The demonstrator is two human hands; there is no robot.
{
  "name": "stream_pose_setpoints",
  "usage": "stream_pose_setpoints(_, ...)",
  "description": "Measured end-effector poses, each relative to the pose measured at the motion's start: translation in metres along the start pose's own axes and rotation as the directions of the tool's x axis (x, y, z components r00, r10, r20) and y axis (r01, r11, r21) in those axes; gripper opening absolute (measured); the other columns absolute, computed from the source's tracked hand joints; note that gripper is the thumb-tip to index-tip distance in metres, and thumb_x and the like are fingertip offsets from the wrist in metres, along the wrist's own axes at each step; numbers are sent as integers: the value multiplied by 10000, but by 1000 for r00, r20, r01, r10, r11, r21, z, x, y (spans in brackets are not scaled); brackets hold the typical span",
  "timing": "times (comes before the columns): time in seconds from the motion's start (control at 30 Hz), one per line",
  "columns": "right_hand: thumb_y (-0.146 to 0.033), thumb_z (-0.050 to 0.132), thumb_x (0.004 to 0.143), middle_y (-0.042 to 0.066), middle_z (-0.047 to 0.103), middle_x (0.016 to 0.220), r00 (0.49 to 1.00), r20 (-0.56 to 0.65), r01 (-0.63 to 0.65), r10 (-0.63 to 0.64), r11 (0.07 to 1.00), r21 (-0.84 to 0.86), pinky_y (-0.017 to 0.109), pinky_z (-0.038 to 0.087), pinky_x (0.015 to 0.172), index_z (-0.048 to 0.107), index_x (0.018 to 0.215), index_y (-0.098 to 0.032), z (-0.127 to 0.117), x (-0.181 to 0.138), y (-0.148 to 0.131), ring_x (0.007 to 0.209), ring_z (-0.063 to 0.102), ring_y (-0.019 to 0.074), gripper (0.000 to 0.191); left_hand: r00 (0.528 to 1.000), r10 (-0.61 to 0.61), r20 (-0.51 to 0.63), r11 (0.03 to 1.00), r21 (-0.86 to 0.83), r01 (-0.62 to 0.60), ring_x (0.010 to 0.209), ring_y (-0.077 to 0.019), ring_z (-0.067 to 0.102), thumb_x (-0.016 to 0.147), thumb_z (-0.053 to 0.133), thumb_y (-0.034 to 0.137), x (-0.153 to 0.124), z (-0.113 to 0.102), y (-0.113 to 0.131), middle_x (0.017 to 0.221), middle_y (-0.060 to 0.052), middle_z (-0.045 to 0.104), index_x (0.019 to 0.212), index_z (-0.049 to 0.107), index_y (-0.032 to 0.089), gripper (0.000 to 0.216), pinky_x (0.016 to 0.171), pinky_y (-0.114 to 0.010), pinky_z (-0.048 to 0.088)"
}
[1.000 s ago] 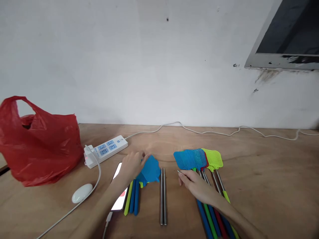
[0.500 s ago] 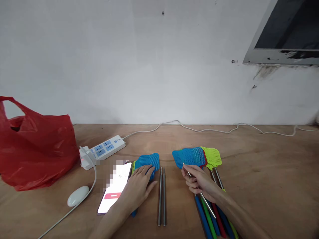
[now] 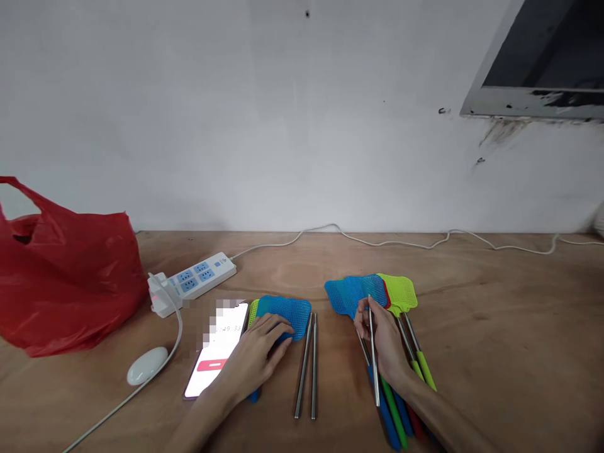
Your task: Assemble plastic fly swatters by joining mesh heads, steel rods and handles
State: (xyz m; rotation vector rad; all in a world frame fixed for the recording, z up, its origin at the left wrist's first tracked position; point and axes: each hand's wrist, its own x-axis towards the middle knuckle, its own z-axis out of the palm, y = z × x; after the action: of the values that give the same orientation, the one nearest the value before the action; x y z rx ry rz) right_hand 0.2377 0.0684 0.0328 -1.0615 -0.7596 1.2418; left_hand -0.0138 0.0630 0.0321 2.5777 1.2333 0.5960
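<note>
My right hand (image 3: 383, 340) is closed round a thin silver metal rod (image 3: 374, 358), which stands tilted with its lower end toward me. Behind and below it lies a fan of fly swatters with blue (image 3: 356, 292), red and yellow-green mesh heads (image 3: 399, 292) and coloured handles. My left hand (image 3: 262, 346) rests with fingers apart on a blue fly swatter head (image 3: 285, 314); a yellow-green one shows at its left edge. Two more metal rods (image 3: 309, 371) lie between my hands, their far ends close together, one partly against the blue head.
A lit phone (image 3: 221, 343) lies by my left forearm. Farther left are a white power strip (image 3: 201, 277), a white mouse-shaped device (image 3: 147, 366) with a cable, and a red plastic bag (image 3: 70, 277). A white cord (image 3: 377, 244) runs along the wall.
The blue swatter head under my left hand has shifted right, and the two loose rods have splayed at their near ends. The rod in my right hand has turned more upright.
</note>
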Motion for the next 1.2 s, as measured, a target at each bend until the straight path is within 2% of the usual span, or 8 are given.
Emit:
stream_pose_setpoints(0.17,-644,638,768,-61,470,505,999,36,2,5,983,-186,215,224,381,597,787,-204,2,-1,-1,418,350,96,443,999,50,20,999,-16,-50,1052,-258,614,904,497,111,-3,0,4,1131,-73,666,1042,644,225,232,922,-439,505)
stream_pose_setpoints(0.33,-567,550,859,-48,545,591,983,182,114,-36,890,-441,237,333,390,517,1248,-190,-4,1,8,495,483,165,542,992,90,86,996,-28,-87,1232,-282,564,733,540,28,-6,3,10,1306,-56,639,1178,638,263,513,1052,-496,443)
stream_pose_setpoints(0.47,-398,493,938,-47,550,650,921,325,385,-216,644,-661,289,402,546,281,1476,-182,-7,0,15,559,517,185,617,988,94,120,995,-30,-91,1323,-275,521,760,545,54,-6,5,11,1378,-57,623,1277,603,260,559,1118,-513,397)
stream_pose_setpoints(0.57,-323,470,953,-21,569,721,874,407,487,-267,477,-732,322,423,626,218,1514,-191,-8,-1,17,625,564,208,629,987,110,120,994,-30,-107,1329,-259,528,809,549,91,-6,5,13,1378,-54,632,1290,605,257,512,1134,-501,388)
stream_pose_setpoints(0.73,-255,445,953,70,649,836,816,505,562,-282,184,-806,387,425,726,448,1391,-197,-8,-5,17,827,601,288,443,982,116,148,993,-32,-112,1329,-254,536,845,560,142,-5,4,17,1367,-55,646,1259,642,248,435,1141,-487,387)
stream_pose_setpoints(0.83,-212,482,907,73,656,767,793,563,584,-231,29,-811,370,384,702,623,1100,-178,-6,-10,14,787,595,279,241,981,109,160,994,-37,-105,1323,-254,543,839,573,146,-4,4,18,1368,-51,646,1258,649,249,438,1142,-486,385)
stream_pose_setpoints(0.97,-178,564,797,45,653,713,809,575,579,-122,-2,-815,317,299,605,585,763,-212,-5,-15,11,690,587,212,52,984,92,151,995,-50,-85,1287,-249,578,855,606,172,-2,4,19,1341,-46,667,1283,640,266,439,1133,-476,395)
stream_pose_setpoints(1.2,-175,561,789,35,649,683,797,602,603,-34,0,-798,321,235,580,544,681,-216,-10,-13,14,701,597,207,117,984,69,165,997,-51,-61,1252,-259,608,866,685,224,-1,4,20,1312,-36,688,1267,657,291,407,1124,-495,390)
